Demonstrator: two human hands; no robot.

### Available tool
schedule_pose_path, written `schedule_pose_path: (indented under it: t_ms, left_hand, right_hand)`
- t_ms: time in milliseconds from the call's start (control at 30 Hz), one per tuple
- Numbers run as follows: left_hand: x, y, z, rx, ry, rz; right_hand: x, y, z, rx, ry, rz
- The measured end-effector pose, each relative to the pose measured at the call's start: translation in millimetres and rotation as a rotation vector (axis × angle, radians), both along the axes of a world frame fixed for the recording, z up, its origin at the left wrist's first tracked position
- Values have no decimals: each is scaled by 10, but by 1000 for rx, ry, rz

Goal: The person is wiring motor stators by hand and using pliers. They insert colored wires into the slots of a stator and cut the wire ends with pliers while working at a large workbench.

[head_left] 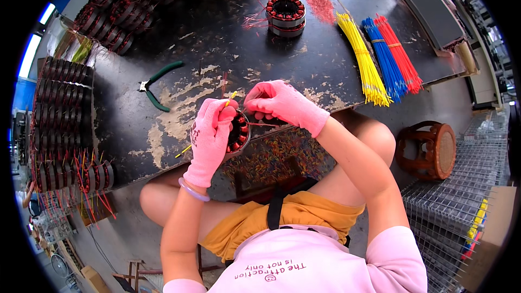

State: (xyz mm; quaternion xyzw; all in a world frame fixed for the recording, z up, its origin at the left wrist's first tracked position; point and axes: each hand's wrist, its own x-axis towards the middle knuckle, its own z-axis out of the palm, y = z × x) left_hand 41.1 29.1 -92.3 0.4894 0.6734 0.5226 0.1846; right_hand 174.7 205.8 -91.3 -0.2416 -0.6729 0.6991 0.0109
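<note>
A motor stator (239, 133) with dark red copper windings sits at the table's near edge, partly covered by my hands. My left hand (209, 130), in a pink glove, is closed on a yellow wire (232, 96); the wire's tip sticks up past the thumb and its other end shows below the palm. Close beside it, my right hand (283, 104), also gloved in pink, has its fingers bent together in a pinch above the stator's right side. What lies between those fingers is too small to make out. Thin reddish lead wires stick out around the stator.
Green-handled cutters (159, 86) lie left of my hands. Another stator stack (286, 16) stands farther back. Bundles of yellow wires (364, 59), blue wires (386, 59) and red wires (399, 54) lie at right. Many stators (62, 114) fill the left side. A wooden stool (426, 150) stands at right.
</note>
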Motion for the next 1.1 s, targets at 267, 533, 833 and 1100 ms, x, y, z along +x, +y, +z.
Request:
schedule_pose_path:
  t_ms: [267,533,833,1100]
  left_hand:
    - [-29,-17,97,39,68,-150]
    - [-52,115,34,-219,252,20]
    - [-9,138,197,-193,300,-73]
    - [-27,124,244,-194,507,-153]
  right_hand:
    - [109,-162,-4,-63,59,-136]
    - [210,-287,-98,-47,206,-172]
    - [337,-426,34,762,341,-279]
    - [280,-265,140,649,302,-204]
